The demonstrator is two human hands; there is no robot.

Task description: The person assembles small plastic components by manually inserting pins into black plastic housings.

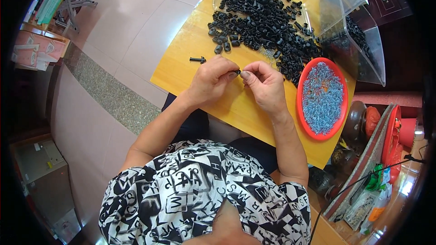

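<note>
Pale floor tiles with a speckled grey strip surround the yellow wooden desk you are sitting at. Your left hand and right hand meet over the near-left part of the desk, close to its near edge. Both hands are closed in a pinch, fingertips touching, around a small black part held between them; it is too small to tell its exact shape. Just beyond your left hand, towards the desk's left edge, a single black bolt-like piece lies alone on the wood. Farther back, a large heap of black plastic parts spreads across the middle and far side of the desk, its nearest pieces lying near your right hand. To your right, at the desk's right edge, an oval red tray holds a bed of small blue-grey beads. Behind the tray, a clear plastic bin stands tilted at the far right corner with more black parts inside. Your lap shows a black-and-white patterned shirt.
</note>
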